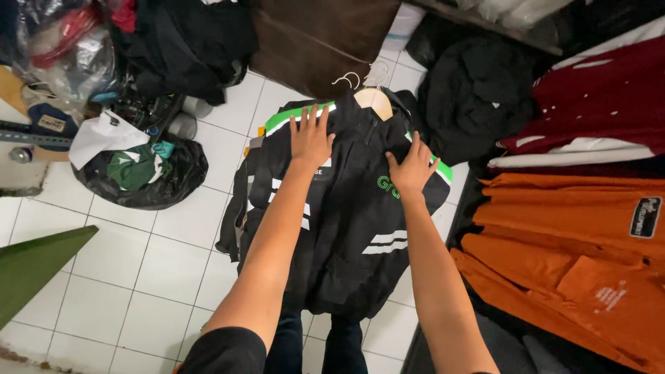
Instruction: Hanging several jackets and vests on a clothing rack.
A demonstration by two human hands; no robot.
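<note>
A white tiled floor (159,277) is seen across the lower left of the head view. At its centre a black jacket (353,228) with green shoulder panels and white stripes is laid flat, collar toward twelve o'clock, on top of other dark garments whose edges show at its nine o'clock side. An orange jacket (575,256) is spread at four o'clock, touching nothing of the black one that can be made out. A maroon garment with white trim (596,104) is laid at two o'clock, and a heap of black cloth (478,97) is piled at one o'clock, just beside the jacket's shoulder. More dark clothing (187,41) is heaped at eleven o'clock. A black plastic bag (145,173) holding green and white cloth is set at nine o'clock, near the jacket's sleeve. A wooden hanger (374,100) with a white hook is seen at the collar. The left hand (309,138) is pressed flat on the jacket's upper chest, fingers spread and nothing grasped. The right hand (412,170) is likewise laid open, palm down, on the opposite shoulder area, fingers splayed.
</note>
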